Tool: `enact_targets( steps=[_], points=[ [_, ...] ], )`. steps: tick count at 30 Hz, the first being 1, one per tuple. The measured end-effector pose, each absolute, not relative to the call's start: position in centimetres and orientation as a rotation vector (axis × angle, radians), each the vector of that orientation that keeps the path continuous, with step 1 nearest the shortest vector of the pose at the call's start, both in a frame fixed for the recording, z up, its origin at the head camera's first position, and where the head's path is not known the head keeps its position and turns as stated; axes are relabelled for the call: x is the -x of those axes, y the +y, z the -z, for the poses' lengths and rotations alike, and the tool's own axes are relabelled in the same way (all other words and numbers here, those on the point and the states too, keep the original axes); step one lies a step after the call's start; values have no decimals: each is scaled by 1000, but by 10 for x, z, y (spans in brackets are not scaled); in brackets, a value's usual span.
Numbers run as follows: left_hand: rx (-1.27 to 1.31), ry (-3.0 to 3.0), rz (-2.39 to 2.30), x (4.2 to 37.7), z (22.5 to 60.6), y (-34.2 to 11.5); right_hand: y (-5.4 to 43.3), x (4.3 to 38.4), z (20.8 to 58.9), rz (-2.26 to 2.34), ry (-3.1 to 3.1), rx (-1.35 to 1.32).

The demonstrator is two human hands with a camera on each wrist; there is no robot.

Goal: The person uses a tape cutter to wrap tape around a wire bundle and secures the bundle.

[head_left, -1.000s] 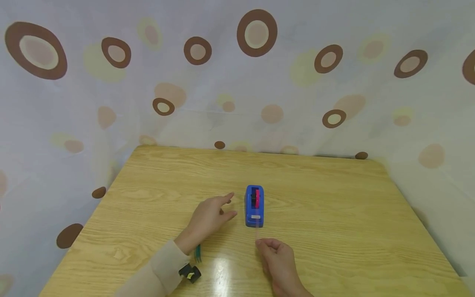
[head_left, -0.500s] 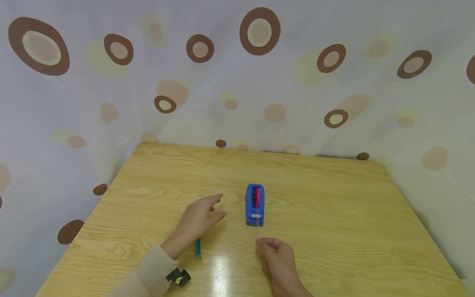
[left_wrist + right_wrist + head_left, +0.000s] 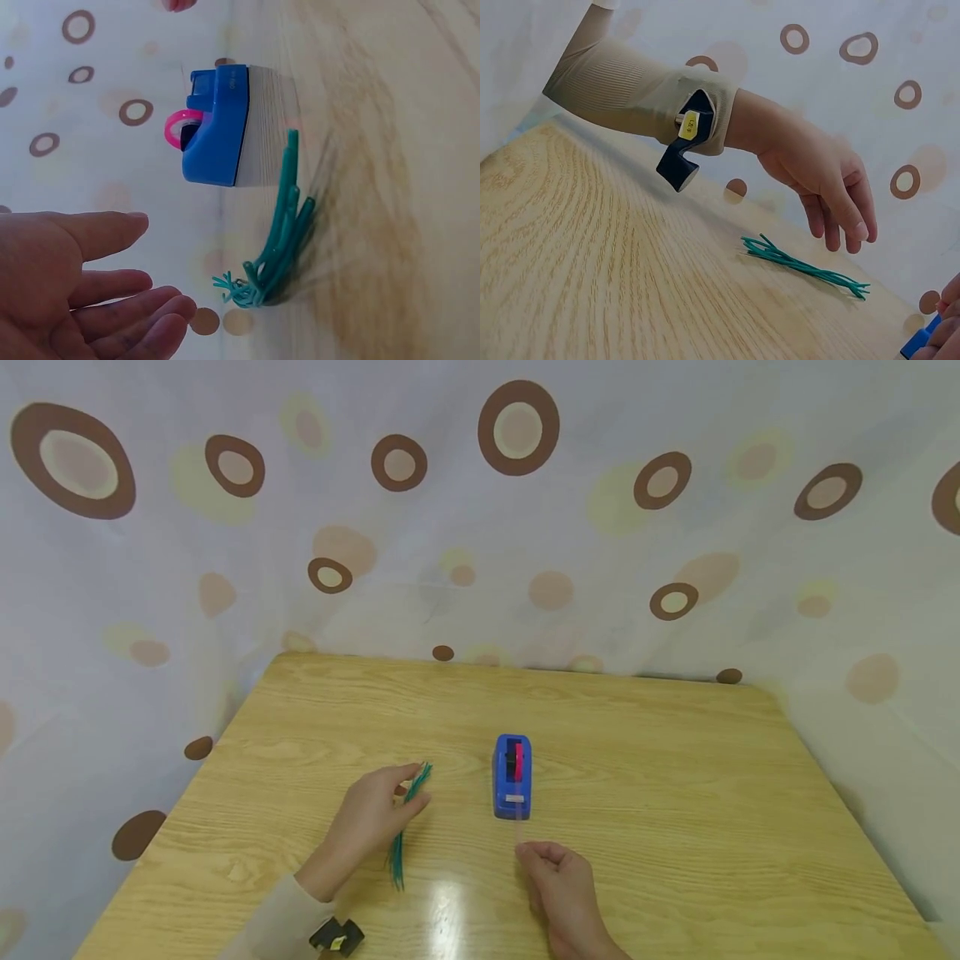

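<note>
In the head view my left hand (image 3: pixel 367 814) hovers over a bundle of thin green wires (image 3: pixel 398 860), thumb and fingers spread apart. The right wrist view has the wires (image 3: pixel 802 266) lying on the table below the left hand (image 3: pixel 817 172), with a gap between them. The left wrist view also shows that hand (image 3: pixel 82 300) apart from the wires (image 3: pixel 281 225). Nearer the front, my right hand (image 3: pixel 562 881) pinches the end of a clear tape strip (image 3: pixel 519 831) between thumb and forefinger. The strip runs from a blue tape dispenser (image 3: pixel 501 789) with a pink-cored roll.
The wooden table (image 3: pixel 660 760) reaches back to a white curtain (image 3: pixel 465 502) with brown and beige circles, which also hangs at both sides. A black camera mount (image 3: pixel 337 937) is strapped at the left cuff.
My left hand has moved left, away from the dispenser, to above the green wires, so more of them shows. The right hand keeps its pinch on the tape and stays put.
</note>
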State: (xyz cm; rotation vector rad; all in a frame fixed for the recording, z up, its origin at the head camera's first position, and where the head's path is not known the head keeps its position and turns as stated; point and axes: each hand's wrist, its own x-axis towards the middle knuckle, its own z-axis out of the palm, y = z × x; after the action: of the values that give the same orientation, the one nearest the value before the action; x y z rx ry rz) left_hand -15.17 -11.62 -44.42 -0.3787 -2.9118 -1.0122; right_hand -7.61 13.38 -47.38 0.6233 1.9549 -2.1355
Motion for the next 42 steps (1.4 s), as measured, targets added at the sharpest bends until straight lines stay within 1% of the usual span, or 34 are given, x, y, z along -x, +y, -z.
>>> enact_targets(
  steps=[8, 16, 33, 42],
  points=[
    [271, -2960, 1038, 146, 452, -129, 134, 76, 471, 2133, 1958, -610],
    [244, -2978, 1055, 143, 455, -138, 135, 75, 470, 2134, 1971, -598],
    [196, -3037, 940, 135, 460, -136, 136, 76, 470, 2172, 1941, -584],
    [168, -3068, 932, 138, 462, -134, 135, 76, 469, 2169, 1958, -608]
  ],
)
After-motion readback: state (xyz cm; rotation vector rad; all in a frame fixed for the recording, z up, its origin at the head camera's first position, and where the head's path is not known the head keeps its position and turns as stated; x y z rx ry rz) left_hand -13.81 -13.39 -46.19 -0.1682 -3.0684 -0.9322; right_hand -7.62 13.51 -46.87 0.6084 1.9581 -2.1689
